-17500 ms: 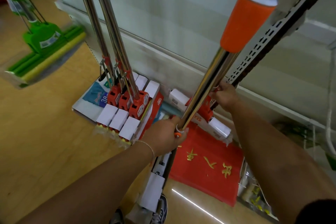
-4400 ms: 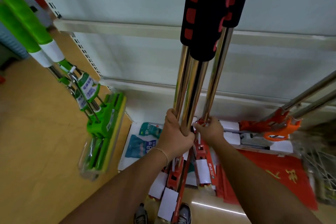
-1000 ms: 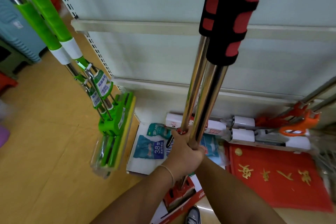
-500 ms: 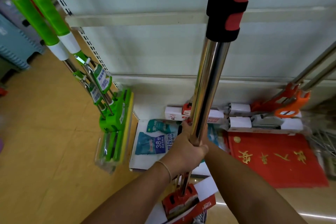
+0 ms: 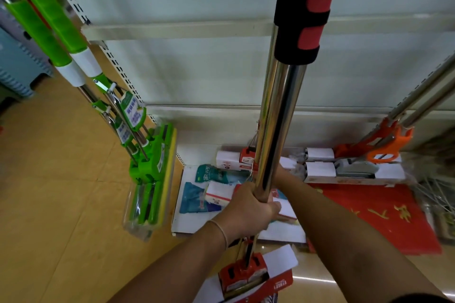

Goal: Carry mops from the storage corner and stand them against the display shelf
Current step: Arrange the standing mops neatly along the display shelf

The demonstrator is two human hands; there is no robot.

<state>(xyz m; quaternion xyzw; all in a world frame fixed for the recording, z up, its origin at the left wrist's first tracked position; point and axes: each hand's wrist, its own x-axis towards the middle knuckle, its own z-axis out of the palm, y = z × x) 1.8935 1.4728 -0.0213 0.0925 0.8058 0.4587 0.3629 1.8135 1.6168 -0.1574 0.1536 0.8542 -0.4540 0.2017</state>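
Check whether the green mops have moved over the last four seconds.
No. The green mops lean by the shelf's left upright, heads on the floor beside its foot, as before.

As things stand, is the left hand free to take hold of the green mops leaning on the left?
Probably not right now. The left hand is wrapped around the shiny pole of the red mop, so it is occupied. The green mops stand apart to its left with open floor between, so nothing else blocks the way.

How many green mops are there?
2. Both lean against the shelf upright on the left: one green mop nearer the shelf, the other beside it on its left. Their heads sit together on the floor.
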